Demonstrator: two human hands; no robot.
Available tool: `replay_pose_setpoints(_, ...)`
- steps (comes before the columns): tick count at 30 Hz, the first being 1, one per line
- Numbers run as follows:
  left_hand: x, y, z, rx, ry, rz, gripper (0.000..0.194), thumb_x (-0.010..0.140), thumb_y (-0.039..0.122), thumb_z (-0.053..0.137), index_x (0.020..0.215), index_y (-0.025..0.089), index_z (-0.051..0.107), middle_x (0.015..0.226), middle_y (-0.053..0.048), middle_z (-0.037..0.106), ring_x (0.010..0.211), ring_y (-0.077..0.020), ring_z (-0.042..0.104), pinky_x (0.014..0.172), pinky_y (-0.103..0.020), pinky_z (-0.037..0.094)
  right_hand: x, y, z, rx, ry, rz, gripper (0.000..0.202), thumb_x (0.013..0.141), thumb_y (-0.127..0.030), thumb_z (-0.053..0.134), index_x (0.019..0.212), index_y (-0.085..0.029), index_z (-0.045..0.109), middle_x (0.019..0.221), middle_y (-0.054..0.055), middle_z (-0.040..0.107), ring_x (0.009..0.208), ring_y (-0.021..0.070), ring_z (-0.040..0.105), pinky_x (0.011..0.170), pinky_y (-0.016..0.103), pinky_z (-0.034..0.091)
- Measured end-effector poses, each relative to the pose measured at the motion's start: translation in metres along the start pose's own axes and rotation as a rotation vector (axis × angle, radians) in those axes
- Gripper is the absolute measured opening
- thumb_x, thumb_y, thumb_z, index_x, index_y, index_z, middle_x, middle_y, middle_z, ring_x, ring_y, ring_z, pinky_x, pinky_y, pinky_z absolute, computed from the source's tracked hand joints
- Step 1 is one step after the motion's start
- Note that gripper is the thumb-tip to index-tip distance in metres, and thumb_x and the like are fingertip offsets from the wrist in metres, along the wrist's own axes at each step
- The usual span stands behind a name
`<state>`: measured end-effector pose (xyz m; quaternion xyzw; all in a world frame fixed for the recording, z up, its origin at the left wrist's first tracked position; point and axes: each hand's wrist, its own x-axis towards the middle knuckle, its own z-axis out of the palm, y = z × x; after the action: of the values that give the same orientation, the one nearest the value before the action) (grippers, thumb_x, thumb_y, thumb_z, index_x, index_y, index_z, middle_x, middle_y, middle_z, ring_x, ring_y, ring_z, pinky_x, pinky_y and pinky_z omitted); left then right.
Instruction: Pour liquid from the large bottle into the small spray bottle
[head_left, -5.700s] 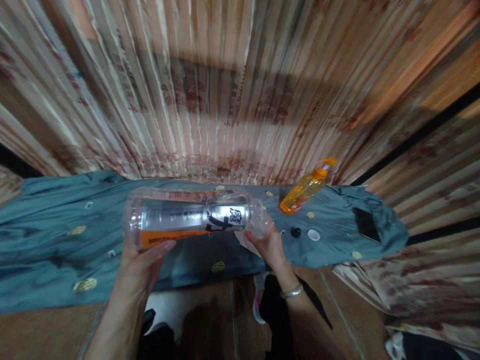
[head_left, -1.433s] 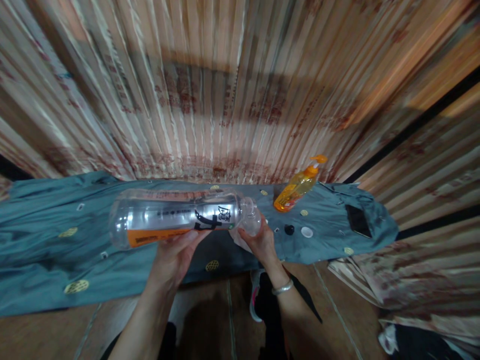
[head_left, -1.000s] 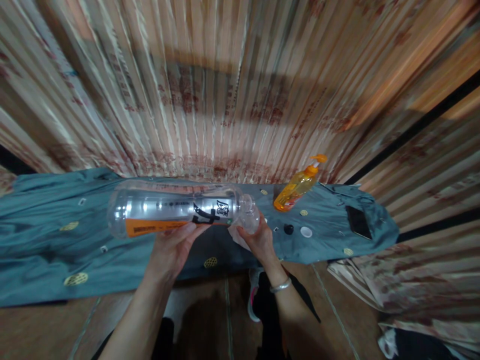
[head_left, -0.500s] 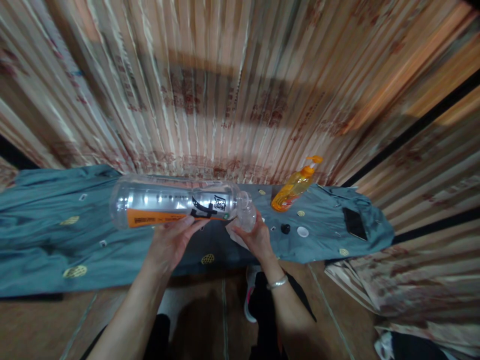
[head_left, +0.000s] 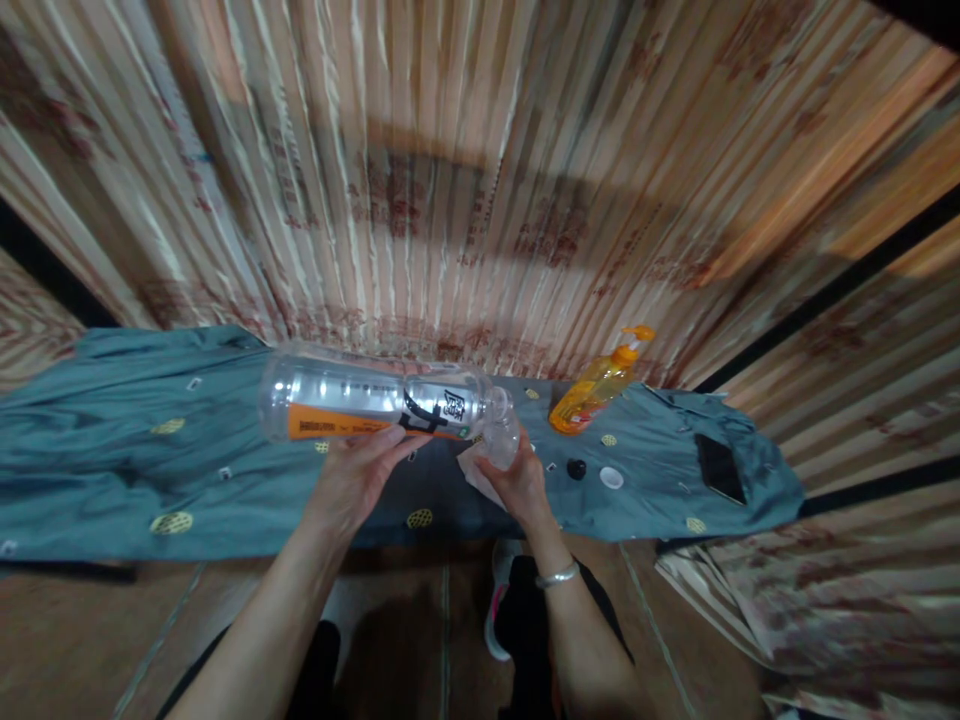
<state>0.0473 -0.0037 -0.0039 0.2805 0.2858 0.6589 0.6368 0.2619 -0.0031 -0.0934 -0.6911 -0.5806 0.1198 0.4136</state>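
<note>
Here, nearest the camera, the person's two forearms rise from the bottom edge, a silver bracelet [head_left: 556, 575] on the right wrist. The left hand [head_left: 358, 480] cups the underside of a large clear plastic bottle [head_left: 375, 406], thumb and fingers curled up against its labelled middle. The right hand [head_left: 514, 482] is closed around the bottle's neck end, with a pale cloth or tissue [head_left: 474, 473] bunched in the same grip; whether the cloth covers the mouth cannot be told.

The bottle lies almost level in the air above the near edge of a teal cloth [head_left: 112, 470], its base pointing to the person's left and its neck to the right. It appears empty and uncapped, so it is judged light, thin-walled and easily dented, with a smooth wall that could slip or turn in the palm. The stiffer places to hold are the neck ring and the moulded base; the labelled mid-body gives way more under pressure but offers the balance point, which is where the left hand supports it.

Further off, on the teal cloth, lie a small black cap [head_left: 575, 468] and a white cap [head_left: 611, 478] just beside each other, an orange pump bottle [head_left: 596, 385] leaning, and a dark phone [head_left: 718, 468] near the right end. Pleated curtains [head_left: 465, 170] close the background.
</note>
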Motion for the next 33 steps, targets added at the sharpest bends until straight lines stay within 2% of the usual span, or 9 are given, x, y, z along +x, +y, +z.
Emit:
replay_pose_setpoints(6, 0.002, 0.0, 0.002, -0.005, -0.002, 0.004, 0.028, 0.054, 0.015, 0.088, 0.075, 0.026, 0.075, 0.071, 0.005, 0.077, 0.074, -0.0218, 0.074, 0.076, -0.041, 0.066, 0.0, -0.001, -0.001, 0.026, -0.031, 0.0, 0.078, 0.068, -0.034, 0.078, 0.137, -0.013, 0.048, 0.114, 0.015, 0.072, 0.105, 0.0323, 0.07, 0.087, 0.043, 0.057)
replay_pose_setpoints(11, 0.004, 0.0, 0.006, -0.011, -0.004, 0.006, 0.028, 0.051, 0.016, 0.09, 0.073, 0.025, 0.074, 0.076, 0.004, 0.079, 0.077, -0.0215, 0.074, 0.076, -0.042, 0.066, 0.002, -0.006, -0.003, 0.042, -0.029, 0.026, 0.072, 0.069, -0.034, 0.077, 0.134, -0.017, 0.051, 0.112, 0.012, 0.073, 0.103, 0.0305, 0.071, 0.087, 0.042, 0.057)
replay_pose_setpoints(16, 0.007, 0.0, 0.007, -0.021, -0.009, 0.006, 0.026, 0.049, 0.017, 0.091, 0.062, 0.023, 0.07, 0.061, 0.005, 0.073, 0.069, -0.0198, 0.073, 0.072, -0.038, 0.066, 0.003, -0.006, 0.0, 0.057, -0.009, 0.045, 0.066, 0.069, -0.029, 0.073, 0.131, -0.019, 0.054, 0.112, 0.01, 0.073, 0.104, 0.0287, 0.07, 0.09, 0.04, 0.057)
replay_pose_setpoints(22, 0.009, -0.004, 0.003, 0.002, 0.008, -0.009, 0.025, 0.052, 0.016, 0.09, 0.069, 0.024, 0.073, 0.073, 0.004, 0.077, 0.075, -0.0223, 0.074, 0.08, -0.045, 0.064, 0.004, -0.01, -0.003, 0.085, -0.013, 0.069, 0.064, 0.069, -0.029, 0.07, 0.131, -0.02, 0.055, 0.11, 0.009, 0.074, 0.098, 0.0274, 0.072, 0.085, 0.038, 0.058)
replay_pose_setpoints(27, 0.012, -0.007, 0.001, -0.012, -0.002, -0.011, 0.043, 0.056, 0.015, 0.088, 0.095, 0.027, 0.075, 0.08, 0.002, 0.079, 0.084, -0.0274, 0.075, 0.087, -0.052, 0.061, 0.004, -0.009, -0.005, 0.068, -0.032, 0.067, 0.067, 0.069, -0.032, 0.07, 0.133, -0.02, 0.053, 0.108, 0.009, 0.075, 0.095, 0.0281, 0.073, 0.083, 0.04, 0.059)
replay_pose_setpoints(33, 0.011, -0.006, 0.001, -0.002, -0.001, -0.017, 0.04, 0.059, 0.013, 0.086, 0.095, 0.026, 0.075, 0.078, 0.002, 0.079, 0.083, -0.027, 0.075, 0.088, -0.053, 0.06, 0.002, -0.006, 0.0, 0.085, 0.011, 0.066, 0.065, 0.069, -0.033, 0.07, 0.13, -0.02, 0.054, 0.11, 0.009, 0.075, 0.097, 0.0295, 0.072, 0.083, 0.042, 0.059)
